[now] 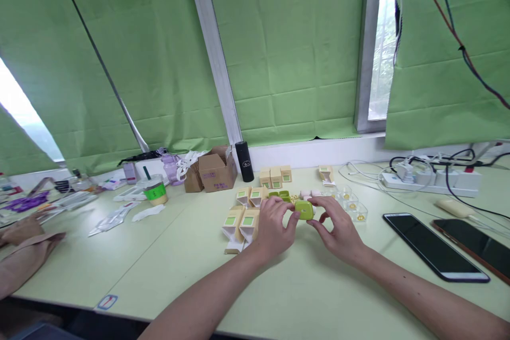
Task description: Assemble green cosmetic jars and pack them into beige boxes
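Observation:
A small, glossy green plastic case [304, 210] with rounded corners is held up over the table between my two hands. My left hand [278, 227] pinches its left side between thumb and fingers. From the right, the fingertips and thumb of my right hand [338, 227] close on its other end, where a pale bit shows. Opened cream cardboard boxes [249, 222] with green labels stand just left of my left hand. Behind my hands lie more green cases [283, 194], and clear plastic pieces with yellow centres [360, 212] sit right of them.
Closed cream boxes [275, 177], a black cylinder [244, 162] and a brown carton [217, 170] stand at the back. A drink cup [155, 191] is to the left. Two phones [434, 247] and a power strip [432, 183] with cables lie right. A co-worker's hand [22, 231] shows far left.

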Demonstrator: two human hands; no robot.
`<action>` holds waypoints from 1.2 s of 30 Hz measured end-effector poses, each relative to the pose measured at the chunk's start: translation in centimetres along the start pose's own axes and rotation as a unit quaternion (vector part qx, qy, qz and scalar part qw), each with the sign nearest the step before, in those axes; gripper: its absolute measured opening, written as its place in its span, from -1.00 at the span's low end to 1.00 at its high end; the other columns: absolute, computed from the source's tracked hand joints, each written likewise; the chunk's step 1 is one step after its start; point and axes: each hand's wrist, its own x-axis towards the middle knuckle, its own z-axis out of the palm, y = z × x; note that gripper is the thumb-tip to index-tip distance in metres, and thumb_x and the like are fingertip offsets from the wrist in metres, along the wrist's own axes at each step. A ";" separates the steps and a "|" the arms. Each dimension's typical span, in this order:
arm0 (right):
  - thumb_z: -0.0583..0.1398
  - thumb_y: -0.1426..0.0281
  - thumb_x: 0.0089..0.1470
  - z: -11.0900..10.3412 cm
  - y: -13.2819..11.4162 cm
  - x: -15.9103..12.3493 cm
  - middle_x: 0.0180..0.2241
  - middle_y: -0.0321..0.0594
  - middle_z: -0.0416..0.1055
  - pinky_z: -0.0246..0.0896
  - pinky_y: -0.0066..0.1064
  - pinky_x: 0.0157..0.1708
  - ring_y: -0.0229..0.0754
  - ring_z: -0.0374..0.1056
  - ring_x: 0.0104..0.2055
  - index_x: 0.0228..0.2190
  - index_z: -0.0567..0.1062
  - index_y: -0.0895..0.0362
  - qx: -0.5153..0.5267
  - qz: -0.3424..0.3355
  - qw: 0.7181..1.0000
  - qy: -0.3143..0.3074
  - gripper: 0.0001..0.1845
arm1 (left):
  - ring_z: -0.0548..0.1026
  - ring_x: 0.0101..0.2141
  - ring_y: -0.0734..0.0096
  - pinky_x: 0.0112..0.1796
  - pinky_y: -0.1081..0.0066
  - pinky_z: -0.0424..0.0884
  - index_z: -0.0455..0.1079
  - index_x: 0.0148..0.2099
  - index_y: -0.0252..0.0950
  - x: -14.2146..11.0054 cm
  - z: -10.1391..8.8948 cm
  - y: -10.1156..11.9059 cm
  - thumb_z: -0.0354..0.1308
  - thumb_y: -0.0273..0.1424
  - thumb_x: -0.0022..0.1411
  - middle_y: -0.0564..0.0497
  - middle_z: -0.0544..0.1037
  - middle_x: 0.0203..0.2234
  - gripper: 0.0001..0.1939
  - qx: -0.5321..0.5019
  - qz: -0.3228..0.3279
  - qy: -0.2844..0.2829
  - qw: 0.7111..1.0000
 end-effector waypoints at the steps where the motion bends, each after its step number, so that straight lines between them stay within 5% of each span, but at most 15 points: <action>1: 0.20 0.35 0.30 0.0 0.0 0.0 0.06 -0.03 0.47 0.58 -0.19 -0.36 0.06 0.41 0.04 0.15 0.36 -0.04 0.001 0.003 1.000 0.002 -0.59 | 0.47 -0.18 0.12 -0.14 0.09 0.32 0.48 -0.19 -0.26 0.0 0.0 0.0 0.09 -0.27 0.44 -0.07 0.64 -0.34 -0.78 -0.001 0.000 -0.006 1.000; 8: 0.20 0.30 0.29 -0.1 -0.2 0.1 0.04 -0.01 0.46 0.60 -0.21 -0.37 0.06 0.44 0.02 0.13 0.39 -0.02 0.009 0.025 1.000 0.011 -0.60 | 0.40 0.00 0.04 0.01 -0.01 0.32 0.44 -0.04 -0.24 0.1 -0.6 -0.5 0.08 -0.40 0.42 -0.11 0.62 -0.20 -0.85 0.012 0.006 -0.011 1.000; 14: 0.20 0.31 0.27 -0.1 -0.2 0.1 0.05 -0.02 0.43 0.59 -0.24 -0.35 0.05 0.42 0.04 0.12 0.39 -0.02 0.020 0.043 0.999 0.003 -0.61 | 0.27 0.18 -0.04 0.14 -0.11 0.27 0.33 0.17 -0.22 0.1 -0.6 -1.0 0.08 -0.52 0.35 -0.14 0.57 0.00 -0.63 0.002 0.029 -0.020 0.999; 36: 0.17 0.25 0.33 0.2 -0.5 0.1 0.09 -0.07 0.36 0.55 -0.26 -0.24 -0.04 0.41 0.03 0.08 0.38 -0.05 0.114 0.082 0.989 -0.054 -0.68 | 0.22 0.21 0.00 0.18 -0.08 0.28 0.35 0.26 -0.04 0.3 -0.9 -0.7 0.07 -0.68 0.27 -0.10 0.41 0.23 -0.39 0.020 0.139 -0.109 0.984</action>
